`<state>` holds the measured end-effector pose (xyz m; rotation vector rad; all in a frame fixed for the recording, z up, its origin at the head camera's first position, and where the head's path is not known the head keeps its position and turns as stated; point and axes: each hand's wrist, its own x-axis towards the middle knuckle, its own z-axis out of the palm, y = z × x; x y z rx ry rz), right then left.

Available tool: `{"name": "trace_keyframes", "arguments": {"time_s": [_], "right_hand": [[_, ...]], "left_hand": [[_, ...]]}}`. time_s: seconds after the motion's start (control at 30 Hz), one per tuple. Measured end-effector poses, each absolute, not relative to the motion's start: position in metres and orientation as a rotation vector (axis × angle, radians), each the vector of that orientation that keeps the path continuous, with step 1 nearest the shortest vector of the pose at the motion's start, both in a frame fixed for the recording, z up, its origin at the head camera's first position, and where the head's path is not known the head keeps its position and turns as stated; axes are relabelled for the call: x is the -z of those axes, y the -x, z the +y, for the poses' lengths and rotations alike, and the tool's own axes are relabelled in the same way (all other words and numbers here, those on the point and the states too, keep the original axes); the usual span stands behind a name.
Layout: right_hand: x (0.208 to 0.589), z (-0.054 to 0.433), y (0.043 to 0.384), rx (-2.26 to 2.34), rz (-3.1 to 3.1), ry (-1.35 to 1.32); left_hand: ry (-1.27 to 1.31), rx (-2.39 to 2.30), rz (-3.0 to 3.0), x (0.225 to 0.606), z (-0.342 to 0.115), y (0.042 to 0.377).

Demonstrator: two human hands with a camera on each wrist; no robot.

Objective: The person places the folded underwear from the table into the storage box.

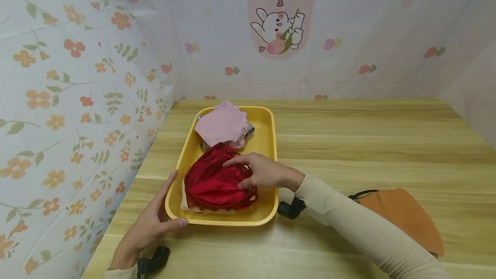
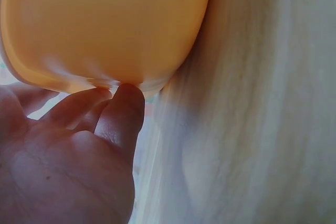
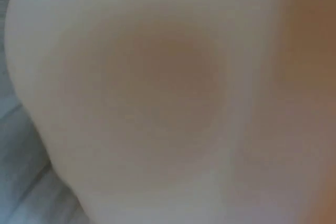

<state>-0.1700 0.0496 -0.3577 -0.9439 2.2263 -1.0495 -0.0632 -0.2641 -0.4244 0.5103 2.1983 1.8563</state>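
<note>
A yellow tray (image 1: 267, 162) on the wooden table holds folded cloth items. My left hand (image 1: 149, 223) spans its near left corner, thumb at the front rim and fingers along the left side. In the left wrist view its fingertips touch the outer wall of the tray (image 2: 105, 30). My right hand (image 1: 263, 171) rests over a shiny red garment (image 1: 213, 180) with lace trim, thumb and forefinger spread apart on it. Beneath the red garment a cream cloth (image 1: 184, 195) peeks out. The right wrist view is blurred and filled by a pale sleeve (image 3: 131, 129).
Behind the red garment, a pink cloth (image 1: 222, 124) lies over grey fabric (image 1: 249, 130) in the tray. An orange-brown piece (image 1: 403, 216) with a black cord lies on the table (image 1: 368, 141), partly behind the right sleeve (image 1: 348, 218). Printed curtains hang at the back and left.
</note>
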Motion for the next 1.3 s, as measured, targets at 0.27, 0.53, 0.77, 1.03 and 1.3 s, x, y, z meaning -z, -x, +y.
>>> {"name": "trace_keyframes", "arguments": {"time_s": [0.27, 0.53, 0.77, 1.03, 1.3], "right_hand": [[0.352, 0.059, 0.172, 0.959, 2.134, 1.022], [0.347, 0.072, 0.172, 1.028, 2.101, 0.937], [0.342, 0.087, 0.175, 1.139, 2.051, 0.862], [0.342, 0.105, 0.178, 1.217, 2.066, 0.848], [0.336, 0.12, 0.181, 1.269, 2.085, 0.89]], "left_hand": [[-0.511, -1.858, 2.191, 0.423, -0.263, 0.063], [-0.506, -1.842, 2.202, 0.423, -0.262, 0.064], [-0.534, -1.842, 2.217, 0.422, -0.262, 0.063], [-0.529, -1.848, 2.205, 0.422, -0.263, 0.062], [-0.501, -1.841, 2.213, 0.423, -0.262, 0.062]]}}
